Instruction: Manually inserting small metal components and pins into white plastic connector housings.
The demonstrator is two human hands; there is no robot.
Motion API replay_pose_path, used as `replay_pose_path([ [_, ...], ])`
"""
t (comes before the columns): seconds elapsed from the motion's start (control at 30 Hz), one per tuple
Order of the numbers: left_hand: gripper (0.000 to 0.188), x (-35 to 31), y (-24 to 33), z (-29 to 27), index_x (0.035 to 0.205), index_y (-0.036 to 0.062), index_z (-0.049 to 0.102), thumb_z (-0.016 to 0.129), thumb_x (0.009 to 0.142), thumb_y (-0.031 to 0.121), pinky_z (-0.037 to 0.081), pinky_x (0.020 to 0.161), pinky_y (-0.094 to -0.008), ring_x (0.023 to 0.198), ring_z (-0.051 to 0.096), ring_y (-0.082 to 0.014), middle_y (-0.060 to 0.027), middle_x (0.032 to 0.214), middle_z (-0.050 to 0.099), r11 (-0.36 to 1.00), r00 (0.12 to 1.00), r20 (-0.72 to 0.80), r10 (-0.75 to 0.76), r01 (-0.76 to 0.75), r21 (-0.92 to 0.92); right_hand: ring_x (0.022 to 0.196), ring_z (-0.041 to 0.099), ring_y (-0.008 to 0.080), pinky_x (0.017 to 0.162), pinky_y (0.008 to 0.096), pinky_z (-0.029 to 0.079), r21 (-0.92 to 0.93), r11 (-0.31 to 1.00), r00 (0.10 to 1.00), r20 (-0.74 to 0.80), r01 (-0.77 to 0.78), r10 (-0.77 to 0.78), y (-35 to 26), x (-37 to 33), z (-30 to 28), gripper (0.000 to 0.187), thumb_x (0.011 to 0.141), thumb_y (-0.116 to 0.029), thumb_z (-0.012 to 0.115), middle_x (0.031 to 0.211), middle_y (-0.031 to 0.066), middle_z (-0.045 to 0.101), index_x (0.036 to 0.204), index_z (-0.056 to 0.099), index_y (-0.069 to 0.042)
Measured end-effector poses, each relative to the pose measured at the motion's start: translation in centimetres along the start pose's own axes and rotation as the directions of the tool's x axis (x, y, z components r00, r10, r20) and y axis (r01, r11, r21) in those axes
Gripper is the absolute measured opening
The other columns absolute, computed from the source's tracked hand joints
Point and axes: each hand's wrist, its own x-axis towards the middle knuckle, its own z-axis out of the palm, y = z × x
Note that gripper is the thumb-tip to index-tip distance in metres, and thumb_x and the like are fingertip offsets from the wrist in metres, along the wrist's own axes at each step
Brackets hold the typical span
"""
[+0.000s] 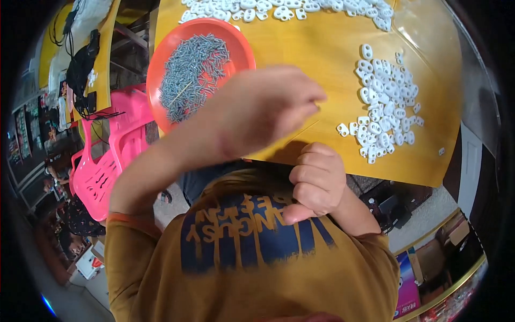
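Observation:
My left hand (271, 104) reaches across above the near edge of the yellow table, fingertips pointing right. Motion smears its fingers, so whether they hold anything is unclear. Below and to the right of it, my right hand (319, 180) is curled into a fist in front of my shirt. Whatever that fist may contain is hidden. Left of my left hand, an orange-red basin (244, 45) holds a heap of small silver screws (196, 72). Beyond my right hand lies a loose pile of small white plastic pieces (383, 99), rounded and with holes.
More white pieces (252, 8) lie along the far side of the yellow table (306, 51). A pink plastic chair (102, 185) stands left of the table, beneath a second table with black cables (86, 70). Boxes (434, 263) sit on a shelf at lower right.

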Motion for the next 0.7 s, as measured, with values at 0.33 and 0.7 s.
replay_pose_path([
  [0.33,0.016,1.8,0.5,4.6,0.088,0.0042,0.055,0.056,0.074,0.01,0.043,0.055,-0.035,0.067,0.052,-0.0282,-0.0108,0.076,0.051,0.997,0.98,0.196,0.043,-0.031,-0.064,0.043,0.034,0.0161,0.042,0.0274,0.026,0.049,0.987,0.987,-0.056,0.155,-0.152,0.3,-0.3,0.6,0.051,0.062,-0.044,0.066,0.051,0.0001,0.028,0.05,0.029,-0.011],
  [0.7,0.014,2.8,0.5,5.3,0.078,0.0026,0.05,0.056,0.068,0.01,0.044,0.053,-0.0385,0.064,0.054,-0.0289,-0.0118,0.075,0.049,0.993,0.964,0.256,0.074,-0.095,0.071,0.044,0.042,0.0171,0.043,0.025,0.032,-0.028,0.992,0.992,-0.024,0.122,-0.122,-0.4,0.1,0.7,0.046,0.066,-0.043,0.064,0.053,0.0028,0.042,0.05,0.037,-0.009],
])
